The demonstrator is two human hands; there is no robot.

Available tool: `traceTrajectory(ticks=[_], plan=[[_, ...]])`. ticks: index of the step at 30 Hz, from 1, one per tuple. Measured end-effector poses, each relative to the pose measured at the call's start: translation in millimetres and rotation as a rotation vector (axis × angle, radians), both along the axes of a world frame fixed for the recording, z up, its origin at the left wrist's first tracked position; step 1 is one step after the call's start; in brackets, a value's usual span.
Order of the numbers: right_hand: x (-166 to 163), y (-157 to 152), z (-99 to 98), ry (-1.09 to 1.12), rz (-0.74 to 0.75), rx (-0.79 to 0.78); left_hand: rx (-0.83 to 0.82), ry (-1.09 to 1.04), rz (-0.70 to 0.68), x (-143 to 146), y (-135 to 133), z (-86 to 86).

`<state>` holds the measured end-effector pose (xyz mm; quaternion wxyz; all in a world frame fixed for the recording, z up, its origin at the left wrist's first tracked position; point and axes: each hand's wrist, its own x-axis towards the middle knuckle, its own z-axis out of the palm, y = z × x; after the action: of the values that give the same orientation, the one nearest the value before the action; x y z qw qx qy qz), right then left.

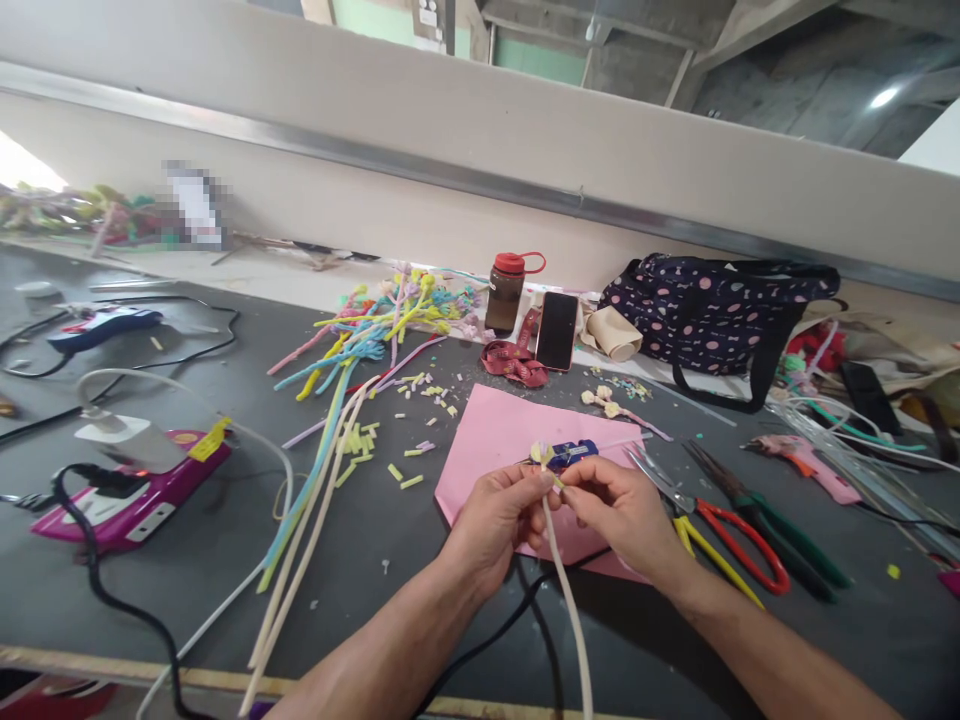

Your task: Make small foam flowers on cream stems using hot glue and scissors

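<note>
My left hand (501,520) is closed around the upper end of a long cream stem (568,590), which hangs down toward the table's front edge. A small pale yellow flower-like tip (540,453) shows just above the fingers. My right hand (626,510) pinches a small yellow-green piece (557,482) against the stem, close to the left thumb. Both hands are over a pink sheet (480,440). Behind the fingers lies a blue tool (574,453), partly hidden, probably a glue gun.
Scissors with red handles (750,545), green-handled pliers (795,540) and a pink glue gun (817,470) lie right. Cut yellow-green pieces (364,440) and colourful stems (375,330) are left. A magenta power strip (142,510) trails cables. Behind stand a bottle (505,295), phone (556,330) and bag (705,310).
</note>
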<state>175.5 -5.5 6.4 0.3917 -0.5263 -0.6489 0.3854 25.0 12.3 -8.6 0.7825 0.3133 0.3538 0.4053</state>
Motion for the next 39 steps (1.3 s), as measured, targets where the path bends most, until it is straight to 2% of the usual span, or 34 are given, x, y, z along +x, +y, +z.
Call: traceTrajectory(ticks=[16,29,39], plan=[[-0.2,-0.1,-8.7,0.217,0.059,-0.094,-0.034,-0.112,0.005,-0.3,0.0,-4.1],[0.0,1.6,-4.5,0.2,0.161,-0.044,-0.054,-0.142,-0.025,-1.2,0.2,-4.8],[1.3,2.6,-8.9,0.288,0.14,-0.119,-0.038,-0.12,-0.004,-1.7,0.4,-2.9]])
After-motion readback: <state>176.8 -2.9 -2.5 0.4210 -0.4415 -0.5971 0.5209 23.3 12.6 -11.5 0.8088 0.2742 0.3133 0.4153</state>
